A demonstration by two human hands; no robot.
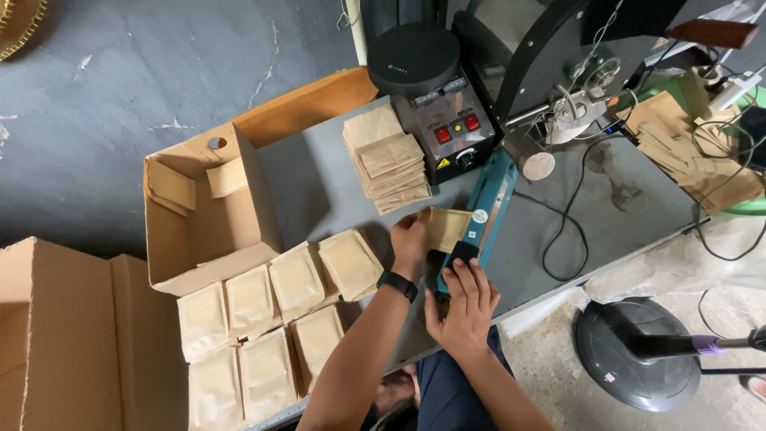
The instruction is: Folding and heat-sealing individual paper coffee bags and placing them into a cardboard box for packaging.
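Left hand: closed as a grip on the near-left edge of a brown paper pouch, thumb and fingers pinched over it; a black wristband is worn.
Right hand: laid flat, fingers spread, pressed down on the black handle of the teal impulse sealer; nothing is enclosed by this grip.
Pouch position: at the table centre, its right edge tucked under the sealer's arm, at 9 o'clock from the sealer.
Sealer: laid diagonally, its far end toward 1 o'clock, its handle near the table's near edge.
Unsealed stock: a fanned stack of flat brown pouches is seen at 11 o'clock from the left hand, just beside a black weighing and filling machine.
Finished pouches: filled pouches are lined up in two rows at 8 o'clock, overlapped edge to edge, up to the table's near-left edge.
Cardboard box: open, at 9 o'clock, touched by the far row of pouches.
Open room: bare grey table is left at 3 o'clock of the sealer, crossed by a black cable.
Far right: a loose heap of brown bags at 2 o'clock, well apart from the hands.
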